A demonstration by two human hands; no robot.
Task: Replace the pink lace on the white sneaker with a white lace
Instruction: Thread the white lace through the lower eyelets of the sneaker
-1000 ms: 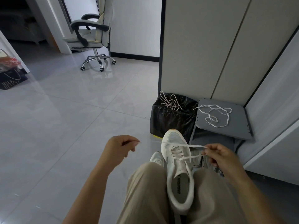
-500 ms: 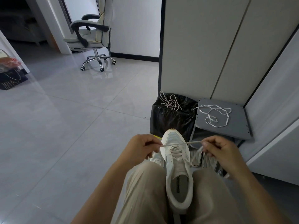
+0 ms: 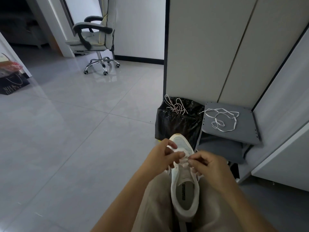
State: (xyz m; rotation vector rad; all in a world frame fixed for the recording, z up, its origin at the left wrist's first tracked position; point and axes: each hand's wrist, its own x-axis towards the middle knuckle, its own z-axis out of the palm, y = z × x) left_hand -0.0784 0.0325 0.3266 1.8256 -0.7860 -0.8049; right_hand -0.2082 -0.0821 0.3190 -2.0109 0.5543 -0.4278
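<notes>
A white sneaker (image 3: 184, 195) lies between my knees, toe pointing away from me. My left hand (image 3: 164, 157) and my right hand (image 3: 207, 164) meet over its forward eyelets, each pinching the pale lace (image 3: 185, 159) threaded in the shoe. Fingers hide most of that lace. A pink-and-white lace (image 3: 175, 106) lies bunched on a black bin bag (image 3: 178, 121). Another white lace (image 3: 222, 118) lies loose on a grey shelf (image 3: 244, 131).
A second shoe shows just left of the sneaker, mostly hidden by my left hand. Cabinet panels (image 3: 209, 47) stand behind the bin. An office chair (image 3: 95, 41) is far left on the tiled floor (image 3: 75, 131). A dark shopping bag (image 3: 11, 81) is at the left edge.
My hands, first spread apart with the lace stretched taut between them, have come together over the front of the sneaker. The lace is now slack and short between my fingers.
</notes>
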